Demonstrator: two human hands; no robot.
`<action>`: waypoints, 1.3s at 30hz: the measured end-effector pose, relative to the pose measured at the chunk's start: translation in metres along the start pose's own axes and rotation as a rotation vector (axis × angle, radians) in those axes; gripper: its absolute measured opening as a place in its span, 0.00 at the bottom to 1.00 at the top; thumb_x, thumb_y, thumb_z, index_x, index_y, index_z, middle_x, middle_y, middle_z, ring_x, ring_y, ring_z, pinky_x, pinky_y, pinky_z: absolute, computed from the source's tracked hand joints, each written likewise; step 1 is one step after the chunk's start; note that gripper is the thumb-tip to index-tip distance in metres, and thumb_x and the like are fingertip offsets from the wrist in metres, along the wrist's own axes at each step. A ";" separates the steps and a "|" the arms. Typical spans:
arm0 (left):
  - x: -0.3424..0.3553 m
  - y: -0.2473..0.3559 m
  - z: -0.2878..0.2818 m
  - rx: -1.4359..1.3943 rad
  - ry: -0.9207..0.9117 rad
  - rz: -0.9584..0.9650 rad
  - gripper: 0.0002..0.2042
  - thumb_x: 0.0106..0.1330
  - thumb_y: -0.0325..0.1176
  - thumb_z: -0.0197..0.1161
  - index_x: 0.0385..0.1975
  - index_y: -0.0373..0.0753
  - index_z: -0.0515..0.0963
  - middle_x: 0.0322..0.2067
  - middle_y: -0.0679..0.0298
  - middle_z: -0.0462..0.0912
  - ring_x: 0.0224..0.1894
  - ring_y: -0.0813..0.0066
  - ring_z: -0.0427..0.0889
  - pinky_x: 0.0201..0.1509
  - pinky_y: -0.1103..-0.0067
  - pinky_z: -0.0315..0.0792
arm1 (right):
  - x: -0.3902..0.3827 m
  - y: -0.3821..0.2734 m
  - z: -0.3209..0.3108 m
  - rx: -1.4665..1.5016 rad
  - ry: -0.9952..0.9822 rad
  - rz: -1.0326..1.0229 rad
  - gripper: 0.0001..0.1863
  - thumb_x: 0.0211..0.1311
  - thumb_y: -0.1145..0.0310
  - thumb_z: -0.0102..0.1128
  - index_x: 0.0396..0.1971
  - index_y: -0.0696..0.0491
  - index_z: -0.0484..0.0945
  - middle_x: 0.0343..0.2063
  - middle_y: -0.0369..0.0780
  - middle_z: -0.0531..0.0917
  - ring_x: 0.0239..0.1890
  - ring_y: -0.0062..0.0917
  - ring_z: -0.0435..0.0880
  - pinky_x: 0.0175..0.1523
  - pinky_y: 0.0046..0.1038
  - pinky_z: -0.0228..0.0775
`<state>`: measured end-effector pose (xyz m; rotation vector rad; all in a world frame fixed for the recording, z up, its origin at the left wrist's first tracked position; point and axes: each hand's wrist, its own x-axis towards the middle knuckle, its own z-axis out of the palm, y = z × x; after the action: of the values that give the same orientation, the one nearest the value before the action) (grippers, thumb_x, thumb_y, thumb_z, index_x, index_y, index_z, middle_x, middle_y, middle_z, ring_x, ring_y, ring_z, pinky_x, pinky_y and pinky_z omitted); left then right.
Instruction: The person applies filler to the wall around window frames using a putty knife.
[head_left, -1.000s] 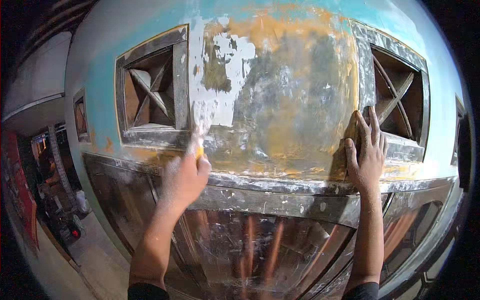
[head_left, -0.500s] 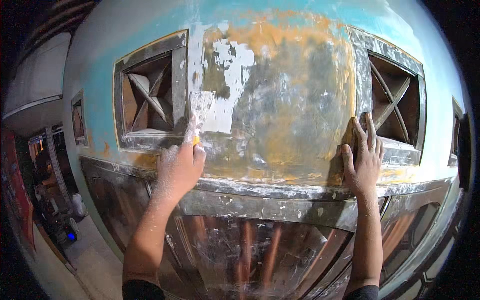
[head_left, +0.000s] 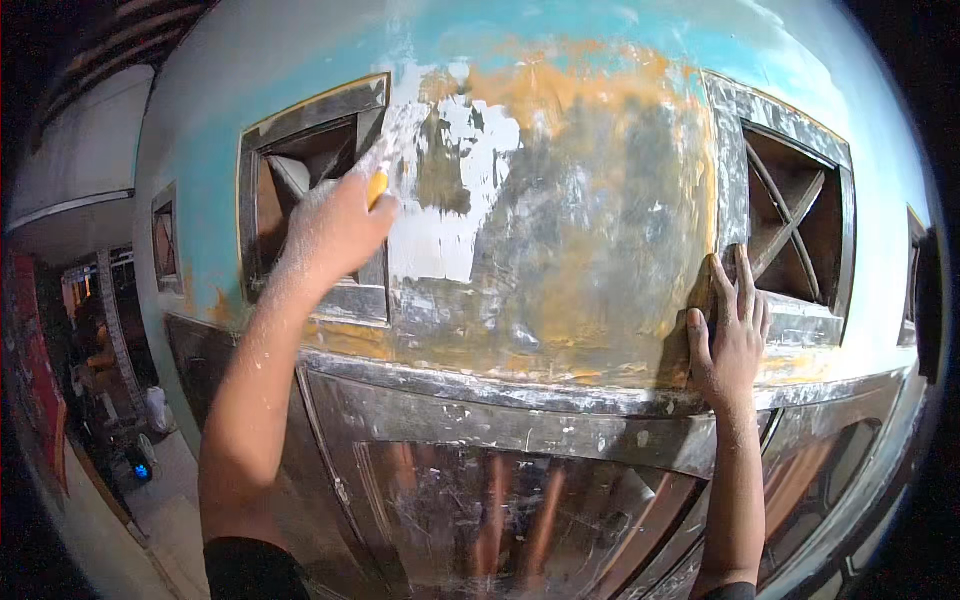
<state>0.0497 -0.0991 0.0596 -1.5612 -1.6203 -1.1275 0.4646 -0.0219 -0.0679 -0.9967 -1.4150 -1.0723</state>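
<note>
From my end the key relation is at the left hand (head_left: 338, 225): I see its fingers curled around the yellow handle of a scraper (head_left: 378, 187), which points away from them, up and a little to the right, its long axis tilted off upright. The blade end is smeared by motion, so I can't tell whether its edge meets the wall (head_left: 600, 200) or only hovers close to it. Just right of those fingers lies a ragged white patch (head_left: 432, 240); directly behind and left of them is a wooden vent frame (head_left: 318, 108). The right hand (head_left: 733, 345) is well apart from the scraper, farther right and lower, its fingers spread and gripping nothing; they seem to rest beside a second vent frame (head_left: 733, 180) with crossed bars. Between the two sets of fingers the wall is mottled grey and ochre, with turquoise paint (head_left: 470, 50) above. Below both hands run a scuffed grey beam (head_left: 540, 428) and dark panels (head_left: 590, 510) with reddish streaks. Far to the left of the left fingers I make out a dim room with a red panel (head_left: 38, 370), a small blue light (head_left: 142, 472) and pale floor (head_left: 172, 515).
</note>
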 end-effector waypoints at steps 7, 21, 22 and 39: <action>0.040 0.005 -0.020 0.145 0.107 0.111 0.25 0.69 0.40 0.54 0.65 0.39 0.70 0.42 0.40 0.84 0.47 0.42 0.84 0.55 0.54 0.76 | -0.001 -0.004 -0.004 0.003 -0.058 0.046 0.34 0.66 0.60 0.58 0.73 0.44 0.66 0.76 0.45 0.59 0.73 0.46 0.62 0.77 0.47 0.47; 0.065 -0.015 -0.031 0.093 -0.119 0.039 0.21 0.71 0.38 0.51 0.58 0.35 0.76 0.39 0.41 0.85 0.43 0.45 0.86 0.50 0.55 0.77 | -0.001 -0.003 -0.004 0.005 -0.063 0.041 0.34 0.65 0.58 0.58 0.72 0.44 0.67 0.76 0.45 0.59 0.73 0.46 0.62 0.77 0.47 0.47; 0.073 -0.020 -0.028 0.019 -0.069 0.040 0.23 0.71 0.36 0.51 0.65 0.40 0.71 0.37 0.42 0.85 0.41 0.48 0.86 0.48 0.57 0.77 | -0.001 -0.002 -0.003 0.001 -0.050 0.024 0.33 0.66 0.57 0.57 0.72 0.45 0.67 0.76 0.46 0.60 0.73 0.47 0.62 0.77 0.48 0.47; 0.107 -0.042 -0.007 -0.024 0.261 0.358 0.18 0.72 0.30 0.47 0.57 0.33 0.76 0.43 0.36 0.82 0.49 0.36 0.81 0.55 0.53 0.74 | 0.019 -0.045 -0.006 -0.107 -0.181 -0.147 0.38 0.64 0.47 0.58 0.74 0.38 0.64 0.78 0.41 0.57 0.80 0.48 0.45 0.79 0.62 0.23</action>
<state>-0.0048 -0.0530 0.1500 -1.5669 -1.1087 -1.1008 0.4210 -0.0381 -0.0525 -1.1027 -1.6108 -1.2001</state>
